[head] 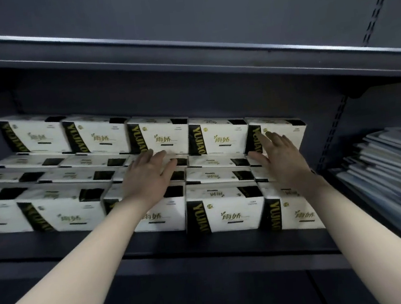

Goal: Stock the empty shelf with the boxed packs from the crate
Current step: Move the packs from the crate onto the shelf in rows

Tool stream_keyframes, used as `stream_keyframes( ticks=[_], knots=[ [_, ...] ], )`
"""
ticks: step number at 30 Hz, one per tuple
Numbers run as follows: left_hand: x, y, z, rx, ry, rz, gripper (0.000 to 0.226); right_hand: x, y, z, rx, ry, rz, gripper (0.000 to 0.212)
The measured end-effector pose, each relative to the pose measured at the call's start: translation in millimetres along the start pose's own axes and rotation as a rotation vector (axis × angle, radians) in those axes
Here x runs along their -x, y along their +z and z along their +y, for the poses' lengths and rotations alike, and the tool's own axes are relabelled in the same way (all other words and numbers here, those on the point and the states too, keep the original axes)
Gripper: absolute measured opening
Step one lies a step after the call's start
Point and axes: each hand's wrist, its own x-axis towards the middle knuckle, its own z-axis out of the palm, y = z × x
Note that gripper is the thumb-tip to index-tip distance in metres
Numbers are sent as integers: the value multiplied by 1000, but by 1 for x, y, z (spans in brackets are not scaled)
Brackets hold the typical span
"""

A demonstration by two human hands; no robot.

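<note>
Boxed packs (217, 137) fill the dark shelf (205, 243) in rows, an upper tier standing at the back and lower rows lying in front, each pack's long axis running left to right along the shelf. Both arms reach in over the front rows. At the right end of the back tier, the last pack (294, 128) sits directly under the right hand (282, 157), fingers spread flat against its face, nothing clamped. Nearer the middle, the left hand (147, 175) lies open on the lower packs, fingers apart.
</note>
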Motion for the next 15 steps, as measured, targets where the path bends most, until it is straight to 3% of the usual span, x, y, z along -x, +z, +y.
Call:
stream_keyframes(
  ticks=[6, 10, 13, 15],
  knots=[
    [30, -18, -12, -32, 1, -70, 63, 40, -20, -43, -76, 42, -64, 68],
    [55, -28, -19, 3, -13, -43, 64, 66, -27, -70, -141, 38, -83, 68],
    [76, -31, -23, 20, -20, 5, 66, 85, -30, -86, -180, 14, -61, 80],
    [90, -31, -25, 3, -18, 41, 65, 97, -29, -95, -201, 7, -77, 73]
  ],
)
